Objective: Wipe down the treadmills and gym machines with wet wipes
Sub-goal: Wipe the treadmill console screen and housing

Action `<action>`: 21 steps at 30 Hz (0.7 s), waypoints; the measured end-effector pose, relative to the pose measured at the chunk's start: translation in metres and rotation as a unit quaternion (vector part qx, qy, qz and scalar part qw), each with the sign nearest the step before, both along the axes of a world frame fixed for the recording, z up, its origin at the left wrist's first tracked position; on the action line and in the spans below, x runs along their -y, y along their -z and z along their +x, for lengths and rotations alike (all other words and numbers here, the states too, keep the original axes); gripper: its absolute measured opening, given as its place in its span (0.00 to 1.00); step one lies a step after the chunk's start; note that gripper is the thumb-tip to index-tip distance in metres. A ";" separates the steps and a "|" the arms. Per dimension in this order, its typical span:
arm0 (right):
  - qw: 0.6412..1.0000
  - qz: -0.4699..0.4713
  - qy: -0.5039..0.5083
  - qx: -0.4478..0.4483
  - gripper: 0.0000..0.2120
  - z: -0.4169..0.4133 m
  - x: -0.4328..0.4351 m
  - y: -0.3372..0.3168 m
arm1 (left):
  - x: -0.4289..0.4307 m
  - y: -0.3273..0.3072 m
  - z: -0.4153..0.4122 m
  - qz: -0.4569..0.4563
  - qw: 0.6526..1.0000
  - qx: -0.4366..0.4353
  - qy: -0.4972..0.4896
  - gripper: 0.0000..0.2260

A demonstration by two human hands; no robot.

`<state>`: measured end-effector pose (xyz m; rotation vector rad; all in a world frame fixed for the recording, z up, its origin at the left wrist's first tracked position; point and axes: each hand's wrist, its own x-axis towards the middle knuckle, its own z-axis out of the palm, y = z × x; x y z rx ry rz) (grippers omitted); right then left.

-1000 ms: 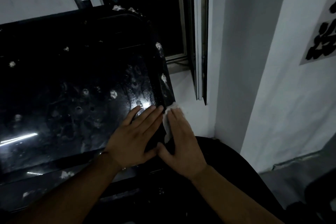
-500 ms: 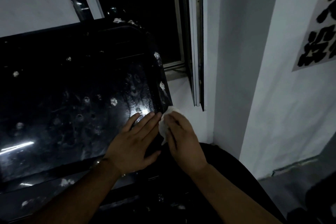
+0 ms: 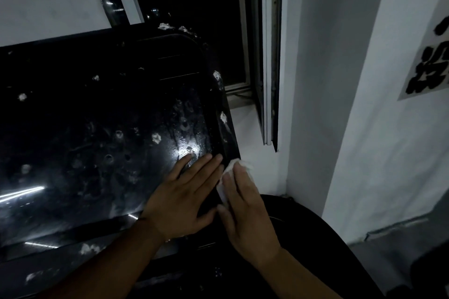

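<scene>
A glossy black treadmill console panel fills the left of the view, speckled with white blobs and smears. My left hand lies flat on its lower right corner, fingers straight. My right hand presses a white wet wipe with straight fingers against the panel's right edge. Part of the wipe shows above and to the left of my fingers; the rest is hidden under the hand.
A white window sill and an open window frame sit right of the console. A white wall with black lettering stands further right. A black curved machine part lies below my right hand.
My right hand went from curled round the wipe to flat on it, sliding along the panel's right edge. The left hand stayed put on the panel.
</scene>
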<state>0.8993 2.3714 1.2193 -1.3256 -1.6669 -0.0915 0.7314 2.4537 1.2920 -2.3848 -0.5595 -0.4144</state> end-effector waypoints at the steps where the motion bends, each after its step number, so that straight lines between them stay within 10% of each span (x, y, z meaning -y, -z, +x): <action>1: 1.000 -0.007 -0.003 0.017 0.29 0.002 0.001 0.001 | 0.000 0.000 0.000 0.001 1.000 0.001 0.000 0.36; 21: 0.993 -0.068 -0.010 -0.097 0.41 0.012 -0.001 -0.012 | 0.001 0.001 0.000 0.014 1.000 -0.016 -0.021 0.37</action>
